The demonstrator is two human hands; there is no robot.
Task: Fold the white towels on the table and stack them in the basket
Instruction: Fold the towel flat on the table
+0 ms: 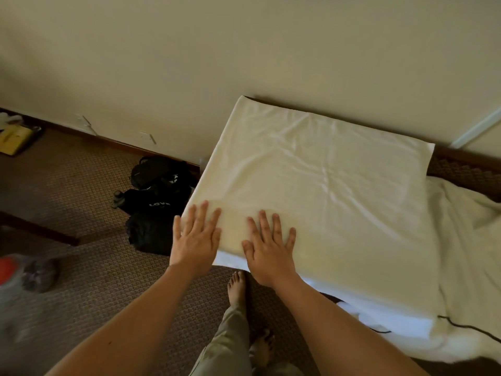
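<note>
Left hand (195, 240) and right hand (268, 252) press flat-fingered on towel (311, 180); bag (157, 185) reads "LOV".

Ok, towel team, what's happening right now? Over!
Both hands, left hand and right hand, flat on the white towel. Towel spread out. No basket in view. Nothing blocking.

Dim, warm yellowish light; lower left corner blurred; wide-angle bending at the edges
</note>
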